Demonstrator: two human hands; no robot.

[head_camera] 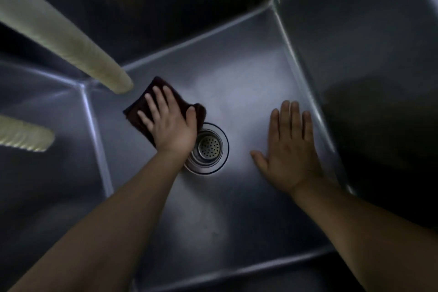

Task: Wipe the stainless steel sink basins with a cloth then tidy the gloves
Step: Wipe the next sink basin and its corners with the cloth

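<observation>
Now the left hand [169,123] presses flat on a dark folded cloth [142,106] on the floor of the sink basin [248,83], with straight spread fingers and the thumb laid along the cloth's edge beside the drain strainer [208,148]. The right hand [288,149] lies open, palm down, on the basin floor near the right wall, holding nothing; it seems to give support.

To do this step well, I think the palm should keep even pressure so the whole cloth stays in contact with the steel. Long overlapping strokes from the walls toward the drain would be better than small circles. The seams in the corners need a fingertip pushed through the cloth. Around the strainer the cloth can catch on the rim, so it is good to go slowly there. Two pale hoses [71,40] hang over the left side. No gloves are in view.
</observation>
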